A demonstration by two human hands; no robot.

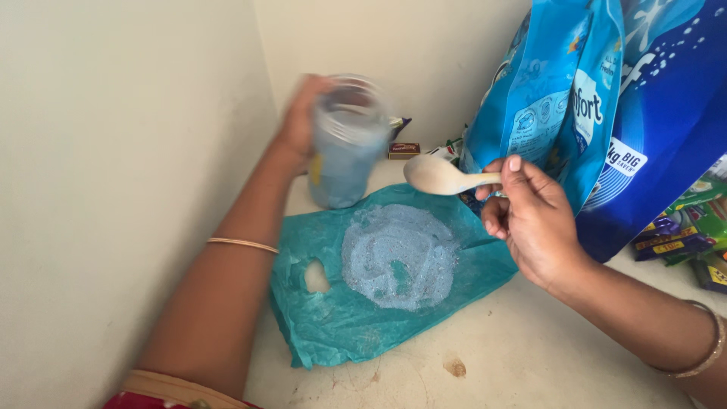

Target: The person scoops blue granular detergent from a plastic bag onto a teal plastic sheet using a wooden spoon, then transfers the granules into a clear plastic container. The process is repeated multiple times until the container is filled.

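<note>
Your left hand (299, 121) was wrapped around a clear plastic jar (344, 144), gripping it from behind near the back corner of the shelf, where the two pale walls met; the jar was blurred, part-filled with blue powder, and whether its base touched the shelf could not be told. Your right hand (530, 220) pinched the handle of a pale spoon (443, 176) between thumb and fingers, the bowl pointing left toward the jar and held above the sheet. Below both hands a torn teal plastic sheet (341, 318) lay flat on the shelf (530, 356), with a hole near its left side and a spread heap of blue washing powder (397, 257) on its middle. Just behind your right hand stood large blue detergent bags (606, 113) against the back wall, and small coloured sachets (681, 235) lay at the shelf's right edge. A thin bangle circled each wrist.
</note>
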